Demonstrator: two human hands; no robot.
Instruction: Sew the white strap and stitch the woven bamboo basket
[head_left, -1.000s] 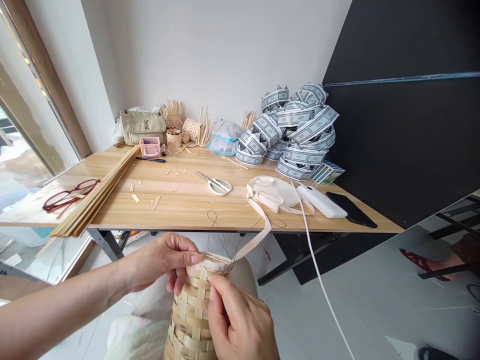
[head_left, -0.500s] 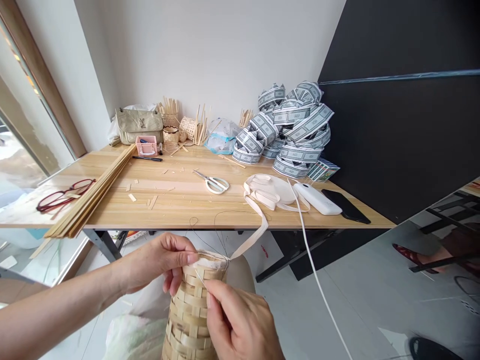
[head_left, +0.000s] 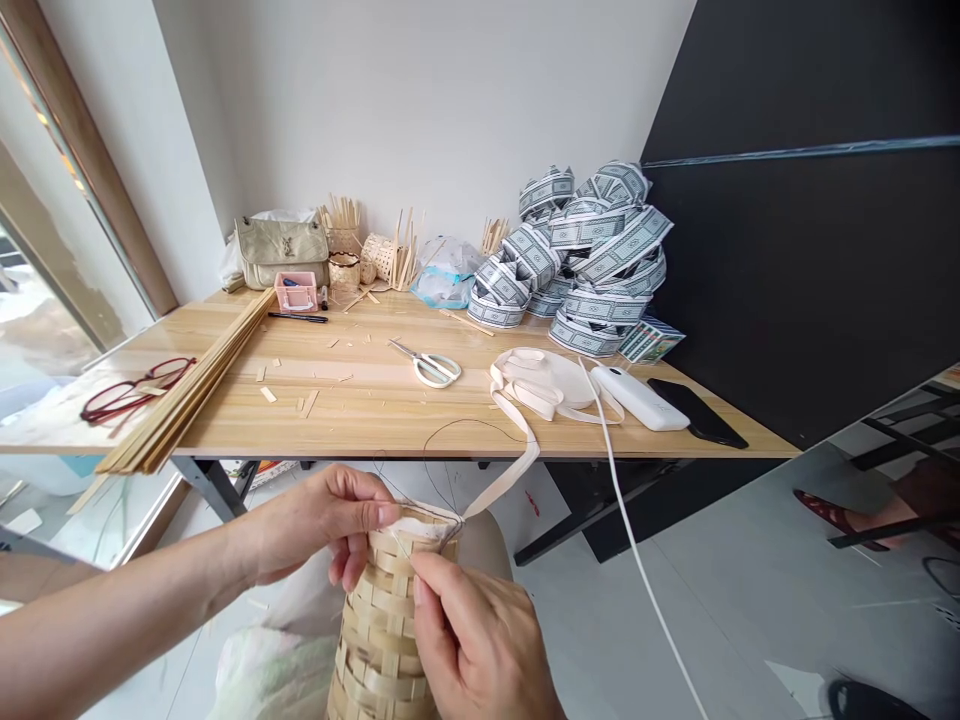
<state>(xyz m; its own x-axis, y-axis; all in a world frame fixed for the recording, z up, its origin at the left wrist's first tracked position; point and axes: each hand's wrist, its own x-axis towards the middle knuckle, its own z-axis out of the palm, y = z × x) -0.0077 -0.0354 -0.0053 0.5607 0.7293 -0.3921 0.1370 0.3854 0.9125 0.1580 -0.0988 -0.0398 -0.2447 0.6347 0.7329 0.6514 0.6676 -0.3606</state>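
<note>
A woven bamboo basket (head_left: 379,630) stands upright on my lap at the bottom centre. My left hand (head_left: 322,520) pinches its rim, where a cream ribbon (head_left: 510,475) is laid along the edge. My right hand (head_left: 476,645) is closed in a pinch on a needle at the basket's front wall, just under the rim. A thin dark thread (head_left: 450,440) loops up from the rim toward the table edge. The ribbon runs up to a roll (head_left: 544,380) on the table.
The wooden table (head_left: 360,410) carries scissors (head_left: 431,365), a bundle of bamboo strips (head_left: 191,385), red glasses (head_left: 131,390), a pink box (head_left: 296,291), a beige bag (head_left: 281,250), patterned paper rings (head_left: 585,265), a power bank (head_left: 639,398) with a white cable (head_left: 637,560) and a black phone (head_left: 697,413).
My right hand has moved the needle up to the basket's rim. The thread loop has changed shape above the table edge. The left hand keeps its hold.
</note>
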